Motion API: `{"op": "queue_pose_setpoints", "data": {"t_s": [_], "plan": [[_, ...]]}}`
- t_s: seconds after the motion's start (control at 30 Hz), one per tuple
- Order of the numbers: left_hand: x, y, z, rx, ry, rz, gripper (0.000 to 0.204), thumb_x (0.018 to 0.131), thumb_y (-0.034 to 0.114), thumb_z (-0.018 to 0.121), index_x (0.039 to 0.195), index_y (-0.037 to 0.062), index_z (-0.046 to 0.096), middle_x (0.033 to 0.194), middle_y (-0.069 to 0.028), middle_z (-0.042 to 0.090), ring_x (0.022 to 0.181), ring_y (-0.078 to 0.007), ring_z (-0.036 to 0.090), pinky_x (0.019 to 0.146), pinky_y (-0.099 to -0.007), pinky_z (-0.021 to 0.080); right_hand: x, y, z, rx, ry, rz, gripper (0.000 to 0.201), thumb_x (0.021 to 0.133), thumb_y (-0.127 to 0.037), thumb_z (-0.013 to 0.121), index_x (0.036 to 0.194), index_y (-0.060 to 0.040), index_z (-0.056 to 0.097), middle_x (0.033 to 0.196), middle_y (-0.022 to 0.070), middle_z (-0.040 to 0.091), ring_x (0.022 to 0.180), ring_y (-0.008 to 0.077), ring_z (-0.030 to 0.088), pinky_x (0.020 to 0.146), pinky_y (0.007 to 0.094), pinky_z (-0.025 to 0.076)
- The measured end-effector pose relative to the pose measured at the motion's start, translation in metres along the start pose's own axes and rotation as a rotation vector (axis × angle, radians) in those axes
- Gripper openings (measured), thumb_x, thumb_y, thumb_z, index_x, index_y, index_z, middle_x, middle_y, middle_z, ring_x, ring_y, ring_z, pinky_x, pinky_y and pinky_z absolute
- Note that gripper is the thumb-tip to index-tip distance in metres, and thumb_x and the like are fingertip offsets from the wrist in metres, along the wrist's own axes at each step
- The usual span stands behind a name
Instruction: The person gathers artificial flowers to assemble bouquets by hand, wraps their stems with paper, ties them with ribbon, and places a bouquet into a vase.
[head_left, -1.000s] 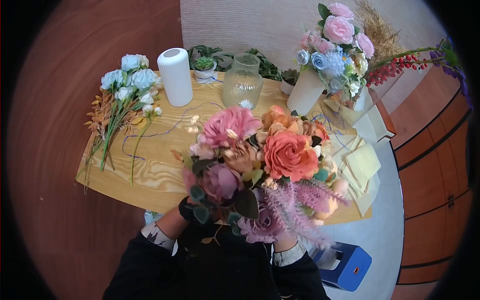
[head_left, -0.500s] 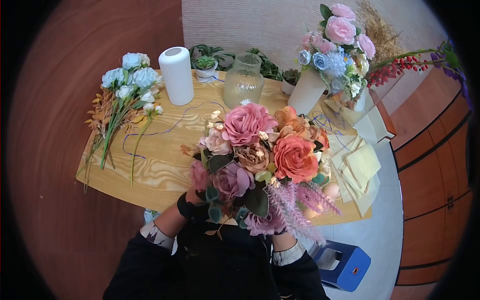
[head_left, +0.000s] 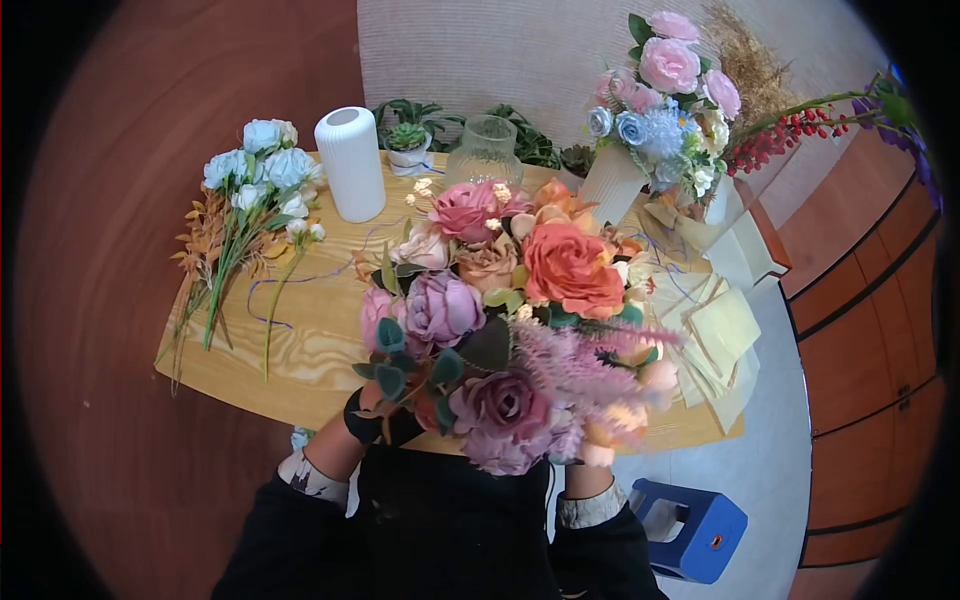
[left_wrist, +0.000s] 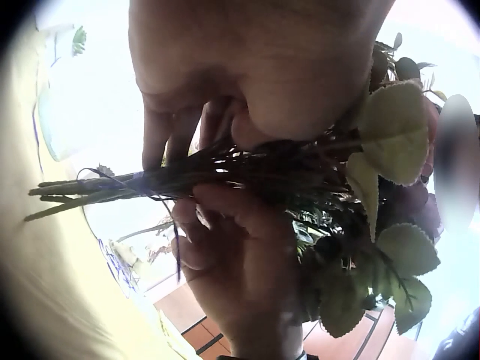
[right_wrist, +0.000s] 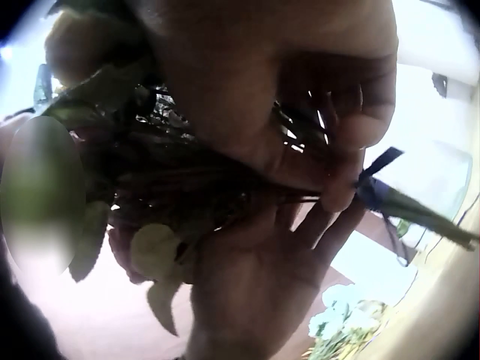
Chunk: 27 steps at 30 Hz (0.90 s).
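Note:
A bouquet (head_left: 572, 268) of artificial roses in coral, pink and mauve, with feathery pink sprays, fills the middle of the head view. My left hand (left_wrist: 247, 67) grips its bundled stems from one side, and my right hand (right_wrist: 217, 67) holds them from the other. Around the stems (left_wrist: 71, 191), just below the fingers, a thin dark blue-purple ribbon (right_wrist: 373, 195) is tied, its loose ends hanging. The cut stem ends stick out past both hands. From the head, the flowers hide most of both hands.
A white ribbed vase (head_left: 350, 165) and a glass vase (head_left: 488, 150) stand at the table's back, beside small potted plants. Blue and white flowers (head_left: 262, 170) lie left. Right are a filled vase (head_left: 612, 182), wrapping paper (head_left: 725, 328) and, on the floor, a blue stool (head_left: 705, 535).
The bouquet swung right, then back left, and its head now tips so the mauve roses show more. It now covers the glass vase's lower part. Both hands keep hold of the stems.

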<state>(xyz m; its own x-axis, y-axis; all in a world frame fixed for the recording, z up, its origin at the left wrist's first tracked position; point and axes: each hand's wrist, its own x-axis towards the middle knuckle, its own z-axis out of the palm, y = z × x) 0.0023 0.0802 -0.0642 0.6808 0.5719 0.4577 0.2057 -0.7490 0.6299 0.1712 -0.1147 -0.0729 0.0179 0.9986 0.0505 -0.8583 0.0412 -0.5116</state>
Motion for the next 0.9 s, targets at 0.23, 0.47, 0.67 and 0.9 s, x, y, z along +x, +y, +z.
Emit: {"op": "queue_pose_setpoints", "data": {"t_s": [0.23, 0.47, 0.67, 0.9], "plan": [[-0.014, -0.019, 0.007, -0.111, 0.084, -0.128, 0.037, 0.081, 0.038, 0.053, 0.100, 0.0058, 0.053, 0.089, -0.0062, 0.054, 0.077, -0.0186, 0.051, 0.068, -0.0331, 0.042, -0.039, 0.031, -0.012, 0.039, -0.031, 0.012, 0.032, 0.088, -0.013, 0.048, 0.117, -0.0012, 0.044, 0.111, 0.0077, 0.051, 0.096, 0.0186, 0.053, 0.079, 0.0303, 0.047], [0.009, -0.020, 0.031, -0.220, 0.164, -0.253, 0.035, 0.084, 0.039, 0.049, 0.096, 0.0061, 0.053, 0.084, -0.0048, 0.054, 0.072, -0.0164, 0.051, 0.063, -0.0305, 0.042, -0.030, 0.033, -0.013, 0.080, -0.062, 0.020, 0.031, 0.088, -0.013, 0.049, 0.117, -0.0011, 0.044, 0.111, 0.0075, 0.052, 0.095, 0.0185, 0.053, 0.078, 0.0302, 0.047], [0.012, -0.024, 0.047, -0.325, 0.224, -0.364, 0.035, 0.086, 0.040, 0.045, 0.092, 0.0064, 0.054, 0.079, -0.0035, 0.053, 0.068, -0.0145, 0.051, 0.060, -0.0283, 0.042, -0.046, 0.040, -0.019, 0.113, -0.075, 0.023, 0.031, 0.088, -0.013, 0.049, 0.116, -0.0010, 0.045, 0.110, 0.0074, 0.052, 0.094, 0.0184, 0.054, 0.078, 0.0302, 0.047], [-0.047, -0.102, 0.011, -0.591, -0.021, -0.362, 0.037, 0.088, 0.042, 0.042, 0.087, 0.0067, 0.054, 0.074, -0.0020, 0.053, 0.063, -0.0123, 0.050, 0.055, -0.0257, 0.043, 0.007, 0.013, -0.024, 0.110, 0.093, -0.283, 0.031, 0.088, -0.012, 0.049, 0.116, -0.0009, 0.045, 0.110, 0.0072, 0.052, 0.094, 0.0183, 0.054, 0.077, 0.0301, 0.047]]}}
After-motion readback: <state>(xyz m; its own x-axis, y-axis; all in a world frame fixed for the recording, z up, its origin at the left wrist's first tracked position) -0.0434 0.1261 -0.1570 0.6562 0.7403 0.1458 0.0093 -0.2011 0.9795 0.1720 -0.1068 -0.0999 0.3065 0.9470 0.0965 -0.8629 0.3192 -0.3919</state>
